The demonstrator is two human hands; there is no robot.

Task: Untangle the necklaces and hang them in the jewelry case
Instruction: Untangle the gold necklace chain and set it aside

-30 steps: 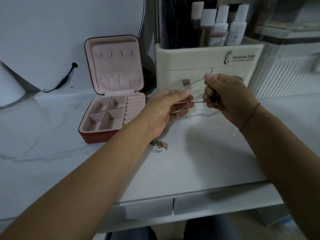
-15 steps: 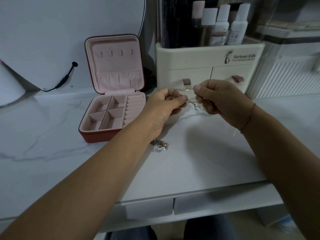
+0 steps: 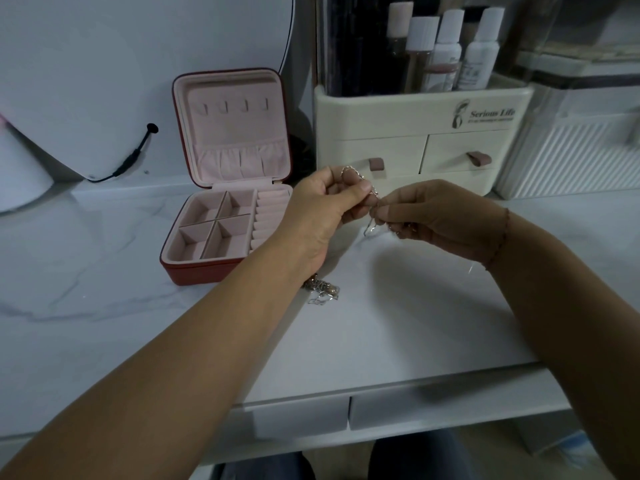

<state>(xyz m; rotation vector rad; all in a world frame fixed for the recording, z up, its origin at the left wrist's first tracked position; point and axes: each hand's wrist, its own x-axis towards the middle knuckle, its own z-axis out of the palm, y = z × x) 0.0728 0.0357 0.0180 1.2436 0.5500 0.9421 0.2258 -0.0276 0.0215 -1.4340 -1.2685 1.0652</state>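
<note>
A thin silver necklace chain [image 3: 371, 226] runs between both hands above the marble top. My left hand [image 3: 325, 209] pinches one loop of it, which arcs above the fingers. My right hand [image 3: 436, 216] pinches the chain close by, and a short loop dangles below the fingertips. A small tangled heap of necklaces [image 3: 322, 289] lies on the table, partly hidden under my left wrist. The red jewelry case [image 3: 221, 271] stands open to the left, its pink lid upright with a row of small hooks [image 3: 233, 106] bare.
A cream cosmetic organiser [image 3: 415, 112] with two drawers and several bottles stands right behind the hands. A ribbed white box [image 3: 568, 157] sits at the right. A round white mirror with a black cable [image 3: 131, 157] leans at the back left. The table's front edge has drawers.
Both hands have dropped lower and drawn closer together. The chain, stretched between them a second ago, now hangs in small loops at the fingertips.
</note>
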